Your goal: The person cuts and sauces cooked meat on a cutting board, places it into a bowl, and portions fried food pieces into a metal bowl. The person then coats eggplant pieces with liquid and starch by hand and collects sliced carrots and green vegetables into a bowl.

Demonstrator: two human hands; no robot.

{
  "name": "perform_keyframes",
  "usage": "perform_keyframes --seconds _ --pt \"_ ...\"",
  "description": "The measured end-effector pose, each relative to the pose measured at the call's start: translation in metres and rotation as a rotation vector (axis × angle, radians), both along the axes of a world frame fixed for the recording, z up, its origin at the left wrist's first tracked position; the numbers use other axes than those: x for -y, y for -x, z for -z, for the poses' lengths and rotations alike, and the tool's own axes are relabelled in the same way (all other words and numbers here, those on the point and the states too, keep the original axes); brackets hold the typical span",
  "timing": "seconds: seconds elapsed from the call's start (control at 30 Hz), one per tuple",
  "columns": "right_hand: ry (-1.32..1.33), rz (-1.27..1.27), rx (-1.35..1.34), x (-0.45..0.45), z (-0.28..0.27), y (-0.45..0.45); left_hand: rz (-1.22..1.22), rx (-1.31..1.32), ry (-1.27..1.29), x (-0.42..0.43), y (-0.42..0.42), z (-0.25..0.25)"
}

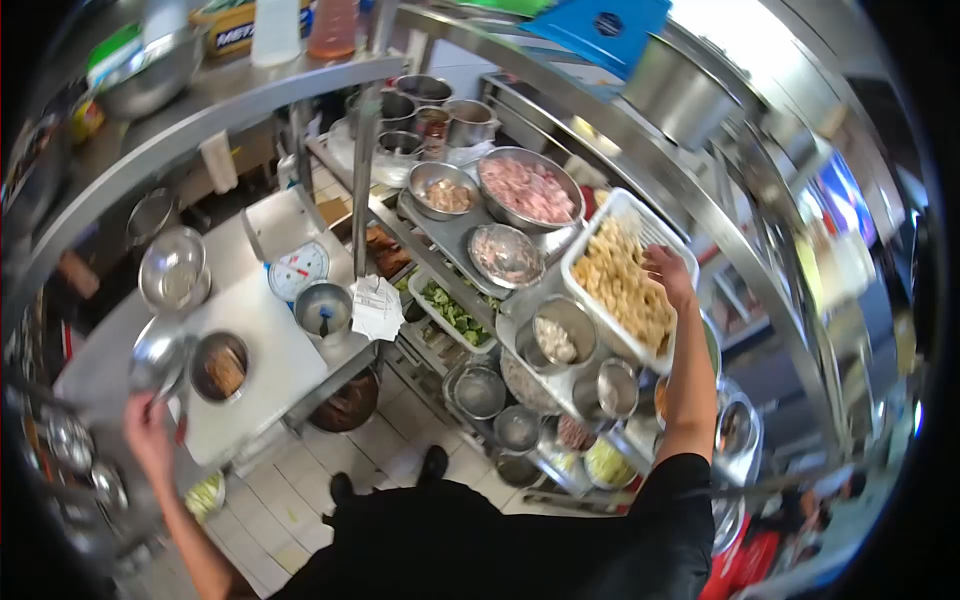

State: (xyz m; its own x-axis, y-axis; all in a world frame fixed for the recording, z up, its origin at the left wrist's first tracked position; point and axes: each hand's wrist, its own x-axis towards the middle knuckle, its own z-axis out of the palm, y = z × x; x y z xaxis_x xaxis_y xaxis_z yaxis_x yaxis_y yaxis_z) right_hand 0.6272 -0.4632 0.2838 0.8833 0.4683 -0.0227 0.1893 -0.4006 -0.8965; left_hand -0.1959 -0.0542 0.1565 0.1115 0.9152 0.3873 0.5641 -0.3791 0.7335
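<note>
While your right hand (667,274), fingers slightly apart, is over the white tub (572,262) of golden pieces (622,272), your left hand (150,432) is at one metal bowl (160,355), finger closure indeterminable, near the desk's (262,385) brown food (226,374).

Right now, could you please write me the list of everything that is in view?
White tub: one, white, right side
Pale golden pieces: many, inside tub
Pink meat: many pieces, upper bowl
Green vegetables: many, centre container
Metal bowls: several, silver, both sides
Dial scale: one, white-blue, left table
Papers: some, white, table corner
Bottles: two, whitish and reddish, upper shelf
Blue bag: one, top
Remaining background: blurred
Shoes: two, dark, floor
Left hand: one, at bowl
Right hand: one, over tub
</note>
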Motion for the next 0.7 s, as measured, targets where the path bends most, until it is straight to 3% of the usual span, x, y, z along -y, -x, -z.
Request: perform_keyframes --seconds 0.07,0.13,0.17,0.27,0.3,0.37,0.53,0.7 --pt "0.008 0.049 -0.038 -0.024 0.017 -0.070 0.250 0.026 0.042 0.057 -0.128 -0.030" --pt "0.148 0.139 0.018 -0.049 0.036 -0.123 0.600 0.001 -0.181 0.088 -0.228 -0.040" --pt "0.210 0.195 0.051 -0.057 0.049 -0.150 0.717 0.100 -0.109 0.104 -0.276 -0.042" --pt "0.045 -0.099 0.310 -0.051 0.149 -0.266 0.944 0.045 -0.181 0.153 -0.399 -0.072" --pt "0.342 -0.064 0.419 -0.049 0.155 -0.267 1.005 0.089 -0.232 0.162 -0.437 -0.073" --pt "0.743 0.228 0.280 -0.060 0.114 -0.210 1.112 0.145 -0.316 0.176 -0.502 -0.068" --pt "0.586 0.048 0.017 -0.046 0.123 -0.251 1.187 0.049 -0.369 0.191 -0.611 -0.050" --pt "0.110 -0.148 0.040 -0.034 0.173 -0.306 1.226 0.030 -0.502 0.188 -0.658 -0.026"
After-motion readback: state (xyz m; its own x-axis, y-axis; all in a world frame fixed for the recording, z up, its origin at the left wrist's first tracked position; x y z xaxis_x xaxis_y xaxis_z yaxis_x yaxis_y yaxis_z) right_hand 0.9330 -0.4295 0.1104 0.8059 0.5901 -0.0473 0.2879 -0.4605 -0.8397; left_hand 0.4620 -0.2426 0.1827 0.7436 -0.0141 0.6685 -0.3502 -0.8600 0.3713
